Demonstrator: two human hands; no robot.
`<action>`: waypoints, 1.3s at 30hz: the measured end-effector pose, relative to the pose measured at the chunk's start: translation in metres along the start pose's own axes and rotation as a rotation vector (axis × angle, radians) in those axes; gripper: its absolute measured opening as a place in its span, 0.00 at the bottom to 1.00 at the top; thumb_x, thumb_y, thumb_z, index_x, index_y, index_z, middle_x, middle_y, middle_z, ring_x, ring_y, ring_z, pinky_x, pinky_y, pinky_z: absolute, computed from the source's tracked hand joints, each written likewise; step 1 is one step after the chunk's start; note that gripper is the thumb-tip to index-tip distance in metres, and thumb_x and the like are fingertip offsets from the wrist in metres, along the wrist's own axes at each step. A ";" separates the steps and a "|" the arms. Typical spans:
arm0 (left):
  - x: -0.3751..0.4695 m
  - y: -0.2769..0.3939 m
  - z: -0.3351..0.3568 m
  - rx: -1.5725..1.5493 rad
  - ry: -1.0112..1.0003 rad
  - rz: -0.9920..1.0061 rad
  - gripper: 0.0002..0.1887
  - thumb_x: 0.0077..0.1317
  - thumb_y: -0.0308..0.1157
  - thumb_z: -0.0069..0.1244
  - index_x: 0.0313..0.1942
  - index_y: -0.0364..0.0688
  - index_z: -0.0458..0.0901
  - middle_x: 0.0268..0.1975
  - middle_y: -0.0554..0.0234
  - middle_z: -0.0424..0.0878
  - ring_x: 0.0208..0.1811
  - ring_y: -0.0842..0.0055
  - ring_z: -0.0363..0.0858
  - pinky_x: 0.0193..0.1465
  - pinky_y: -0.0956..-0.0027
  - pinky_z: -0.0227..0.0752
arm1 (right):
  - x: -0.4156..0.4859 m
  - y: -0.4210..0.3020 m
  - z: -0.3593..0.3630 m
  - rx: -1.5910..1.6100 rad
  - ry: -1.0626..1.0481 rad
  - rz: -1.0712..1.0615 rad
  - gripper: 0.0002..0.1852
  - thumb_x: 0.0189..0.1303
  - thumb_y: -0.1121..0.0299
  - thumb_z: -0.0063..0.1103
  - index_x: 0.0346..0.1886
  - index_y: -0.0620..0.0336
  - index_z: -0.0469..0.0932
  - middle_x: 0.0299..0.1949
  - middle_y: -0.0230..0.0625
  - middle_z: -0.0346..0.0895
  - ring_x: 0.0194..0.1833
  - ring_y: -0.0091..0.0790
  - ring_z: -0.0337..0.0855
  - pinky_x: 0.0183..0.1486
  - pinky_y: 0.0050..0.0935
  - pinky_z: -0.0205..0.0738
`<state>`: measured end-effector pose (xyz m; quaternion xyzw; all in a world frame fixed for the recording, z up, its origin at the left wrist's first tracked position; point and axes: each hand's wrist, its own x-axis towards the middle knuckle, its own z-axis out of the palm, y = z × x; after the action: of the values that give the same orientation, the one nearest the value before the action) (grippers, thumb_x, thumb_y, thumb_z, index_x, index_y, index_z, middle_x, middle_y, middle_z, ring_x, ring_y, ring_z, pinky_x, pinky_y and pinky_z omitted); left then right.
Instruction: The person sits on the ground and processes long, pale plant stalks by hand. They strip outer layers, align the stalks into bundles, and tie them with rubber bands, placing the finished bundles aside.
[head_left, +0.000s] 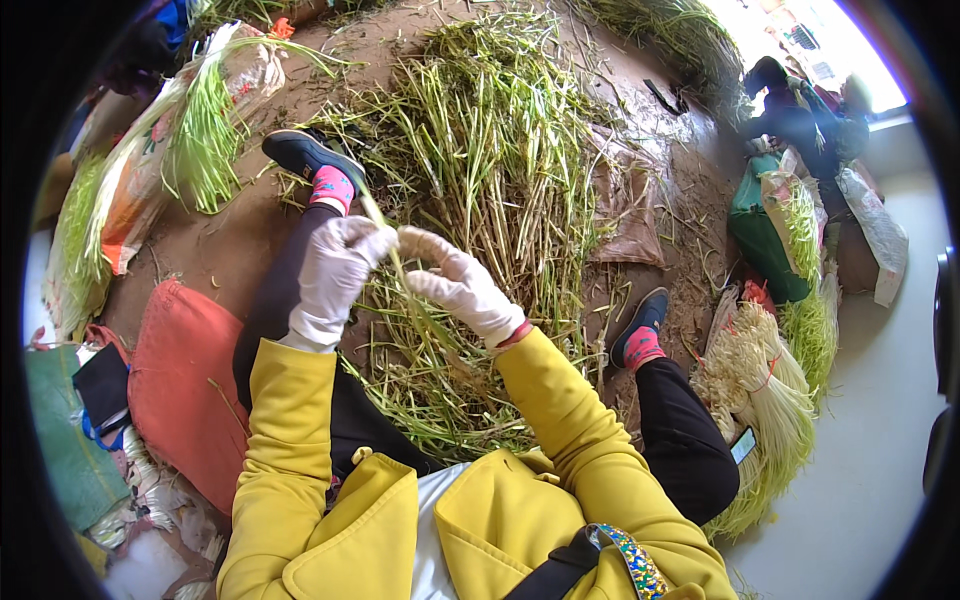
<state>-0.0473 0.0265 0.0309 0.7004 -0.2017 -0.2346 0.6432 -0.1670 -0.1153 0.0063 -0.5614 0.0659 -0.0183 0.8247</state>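
My left hand (337, 277), in a whitish glove, pinches a thin pale green stalk (372, 210) between thumb and fingers. Close beside it is my right hand (461, 285), gloved the same way. Its forefinger touches the stalk near my left fingertips, while its thumb stands apart from that finger. Whether the right hand grips anything is unclear. A green strip trails below the hands, blurred against the litter. Between my spread legs lies a large heap of long green and straw-coloured plant stalks (487, 165), spread over the brown floor.
Pale stalk bundles (757, 367) tied with red lie by my right leg, near a phone (742, 445). On the left are a red sack (187, 375), a green sack (71, 435) and draped green stalks (202, 142). Another person (795, 112) is at the upper right.
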 end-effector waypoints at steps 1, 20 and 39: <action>-0.005 -0.003 0.008 -0.022 0.008 0.068 0.05 0.58 0.29 0.58 0.30 0.36 0.83 0.25 0.73 0.81 0.28 0.87 0.75 0.31 0.80 0.69 | 0.001 0.004 0.001 -0.008 -0.035 0.025 0.17 0.64 0.64 0.59 0.51 0.64 0.76 0.43 0.28 0.79 0.45 0.21 0.74 0.51 0.22 0.68; 0.010 -0.003 -0.041 -0.801 0.167 0.033 0.11 0.64 0.39 0.54 0.33 0.42 0.74 0.27 0.70 0.71 0.41 0.67 0.82 0.57 0.51 0.72 | 0.092 0.095 -0.127 -1.058 0.664 0.306 0.16 0.56 0.67 0.63 0.46 0.64 0.79 0.38 0.42 0.83 0.32 0.32 0.81 0.37 0.28 0.73; 0.017 -0.039 0.018 -0.206 -0.367 -0.390 0.12 0.66 0.40 0.52 0.44 0.44 0.81 0.38 0.76 0.82 0.40 0.89 0.79 0.38 0.82 0.66 | -0.039 0.032 -0.033 -0.738 0.050 -0.236 0.14 0.52 0.79 0.65 0.44 0.57 0.82 0.27 0.27 0.78 0.29 0.21 0.75 0.31 0.23 0.72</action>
<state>-0.0446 0.0054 -0.0101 0.6028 -0.1513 -0.4959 0.6065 -0.2109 -0.1300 -0.0316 -0.8235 0.0231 -0.1015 0.5577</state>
